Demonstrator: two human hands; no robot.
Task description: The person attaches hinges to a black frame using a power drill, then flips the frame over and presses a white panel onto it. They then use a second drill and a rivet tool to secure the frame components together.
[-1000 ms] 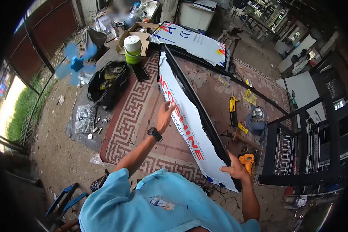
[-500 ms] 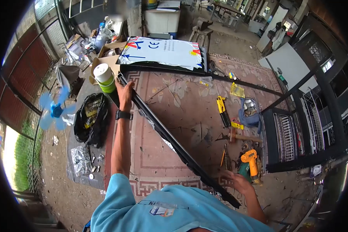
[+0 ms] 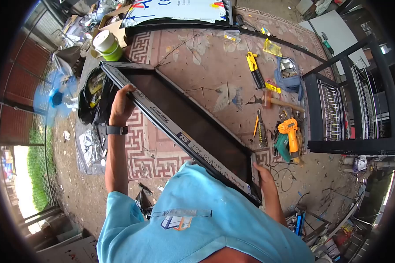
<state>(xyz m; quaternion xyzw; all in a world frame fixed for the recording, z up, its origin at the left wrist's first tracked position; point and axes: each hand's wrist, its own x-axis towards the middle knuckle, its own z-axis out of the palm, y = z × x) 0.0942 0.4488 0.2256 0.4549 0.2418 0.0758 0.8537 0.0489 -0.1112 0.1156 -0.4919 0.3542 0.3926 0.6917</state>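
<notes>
A long black aluminum frame [image 3: 175, 131] with a dark inner panel slants across my front, its near edge against my shirt. Printed protective tape runs along that edge. My left hand [image 3: 122, 107] is closed around the near rail toward the upper left end. At the lower right end, my right hand [image 3: 265, 177] grips the short side, thumb on the outside and other fingers largely hidden. The far left corner of the frame comes close to a white and green tub [image 3: 106, 45].
On the patterned mat lie a yellow-handled tool [image 3: 254, 70], a hammer [image 3: 285, 103], an orange drill [image 3: 290, 136] and a blue pouch [image 3: 289, 79]. A black rack frame [image 3: 353, 147] stands right. A blue fan [image 3: 55, 98] and black bag [image 3: 90, 98] are left.
The frame has turned from edge-on to show its inner panel and taped rail. My right hand has come onto its lower end, and the view has tilted down.
</notes>
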